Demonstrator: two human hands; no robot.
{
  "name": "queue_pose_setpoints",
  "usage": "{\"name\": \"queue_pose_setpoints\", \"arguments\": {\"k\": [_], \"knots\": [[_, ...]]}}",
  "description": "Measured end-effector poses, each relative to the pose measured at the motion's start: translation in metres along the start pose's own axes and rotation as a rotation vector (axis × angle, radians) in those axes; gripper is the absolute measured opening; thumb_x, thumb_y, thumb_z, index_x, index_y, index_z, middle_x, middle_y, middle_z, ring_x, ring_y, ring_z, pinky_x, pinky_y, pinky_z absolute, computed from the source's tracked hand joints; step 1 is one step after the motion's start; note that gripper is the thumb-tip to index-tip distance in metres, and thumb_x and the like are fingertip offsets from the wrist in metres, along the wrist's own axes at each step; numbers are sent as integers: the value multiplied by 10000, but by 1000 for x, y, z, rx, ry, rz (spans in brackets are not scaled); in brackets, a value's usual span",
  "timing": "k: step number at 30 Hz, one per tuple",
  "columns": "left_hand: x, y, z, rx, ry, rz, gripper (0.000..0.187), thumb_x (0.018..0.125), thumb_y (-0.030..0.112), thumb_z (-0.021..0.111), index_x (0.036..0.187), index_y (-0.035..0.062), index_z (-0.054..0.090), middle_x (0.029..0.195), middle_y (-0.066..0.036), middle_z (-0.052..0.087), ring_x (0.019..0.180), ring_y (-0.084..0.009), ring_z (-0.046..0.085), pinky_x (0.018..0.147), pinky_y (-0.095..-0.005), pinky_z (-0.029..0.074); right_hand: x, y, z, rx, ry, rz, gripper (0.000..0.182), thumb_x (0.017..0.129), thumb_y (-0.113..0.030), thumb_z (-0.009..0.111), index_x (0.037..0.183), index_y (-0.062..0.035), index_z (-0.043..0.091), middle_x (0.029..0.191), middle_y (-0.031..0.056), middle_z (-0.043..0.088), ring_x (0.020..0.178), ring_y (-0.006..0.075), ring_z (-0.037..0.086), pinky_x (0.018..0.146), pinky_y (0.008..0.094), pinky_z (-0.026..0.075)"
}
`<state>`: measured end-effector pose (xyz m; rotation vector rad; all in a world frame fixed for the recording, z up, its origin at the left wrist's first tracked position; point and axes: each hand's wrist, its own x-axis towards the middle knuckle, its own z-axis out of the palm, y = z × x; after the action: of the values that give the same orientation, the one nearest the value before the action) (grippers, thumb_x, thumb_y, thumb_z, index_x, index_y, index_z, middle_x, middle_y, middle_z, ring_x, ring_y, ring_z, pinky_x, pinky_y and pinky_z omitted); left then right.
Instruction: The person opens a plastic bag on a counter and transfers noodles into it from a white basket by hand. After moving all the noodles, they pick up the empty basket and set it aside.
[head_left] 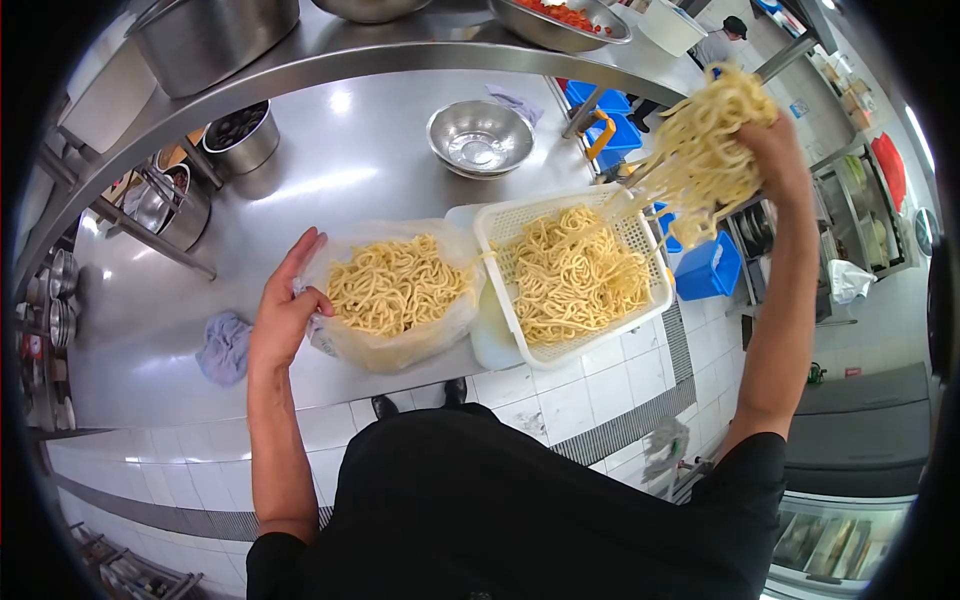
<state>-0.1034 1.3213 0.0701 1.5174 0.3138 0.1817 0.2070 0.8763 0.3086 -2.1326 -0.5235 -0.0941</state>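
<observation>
High at the right, my right hand (775,155) grips a large clump of noodles (710,150), with loose strands hanging down. Below and to its left, more noodles (575,270) lie in a white perforated basket (657,272). A clear plastic bag (385,355) beside the basket also holds noodles (400,285). At the bag's left edge, my left hand (292,305) has its thumb on the plastic and its fingers pointing up, closed around the rim. Part of a pale board (490,340) shows between bag and basket.
Metal bowls (482,138) stand on the steel table (330,130). A grey cloth (224,348) lies at the left, near pots (243,140). A raised shelf (420,58) crosses the top. Blue bins (710,267) are at the right; another person (722,45) is far back.
</observation>
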Motion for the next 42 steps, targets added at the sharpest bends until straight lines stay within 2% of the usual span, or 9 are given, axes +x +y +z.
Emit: {"name": "queue_pose_setpoints", "arguments": {"k": [7,18,27,29,30,34,39,41,42], "knots": [[1,0,7,40,-2,11,796,763,-95,469,1545,33,393,1551,-157,458,1276,-180,520,798,-255,518,21,-69,-15,92,13,-152,332,819,-99,689,1136,-5,667,984,76,739,810,169,722,724,329,587],[8,-3,4,53,-8,38,830,752,-88,484,1561,47,361,1526,-155,486,744,-133,628,769,-272,517,20,-190,63,263,-19,-647,296,971,-172,607,1202,13,627,1008,107,722,809,148,720,696,299,621],[7,-4,-12,19,32,52,849,738,-91,505,1563,38,353,1533,-143,482,723,-131,641,802,-268,509,-40,-197,203,-59,161,-862,298,1027,-207,578,1205,27,630,1056,157,720,910,200,726,767,331,636],[5,-5,-18,-1,43,52,856,729,-93,518,1560,33,356,1535,-142,481,824,-144,653,825,-268,509,-50,-164,236,148,-331,-359,312,829,-170,763,1107,-42,703,1068,67,724,972,140,683,809,318,562],[4,-5,-20,-21,48,52,864,721,-95,531,1558,27,358,1537,-140,481,924,-157,664,847,-268,508,-49,-130,278,334,-351,-656,330,786,-106,739,1111,-62,701,988,41,743,883,127,688,818,311,548],[-6,4,-25,-12,48,69,869,705,-102,552,1548,17,378,1535,-140,486,1203,-189,585,893,-261,501,-97,-22,400,492,-581,-109,393,801,-143,752,1165,-26,661,1048,74,730,972,149,657,901,305,510],[-19,-2,-44,-67,107,52,866,696,-107,558,1538,23,405,1523,-145,500,1362,-206,467,927,-249,492,-132,120,452,-45,-323,-387,445,800,-83,689,1233,-9,625,1158,178,684,1103,342,646,976,392,506],[-20,-7,-50,-65,116,68,852,705,-98,547,1536,27,409,1518,-143,507,1283,-194,523,891,-246,500,-136,102,430,-308,-420,150,468,781,-44,628,1245,15,615,1268,242,623,1183,416,585,1021,440,479],[-20,-6,-50,-67,115,76,839,715,-89,537,1535,29,412,1514,-141,512,1206,-182,577,854,-245,509,-136,101,428,-309,-419,150,468,781,-44,628,1245,15,615,1268,242,623,1183,416,585,1021,440,479]]}}
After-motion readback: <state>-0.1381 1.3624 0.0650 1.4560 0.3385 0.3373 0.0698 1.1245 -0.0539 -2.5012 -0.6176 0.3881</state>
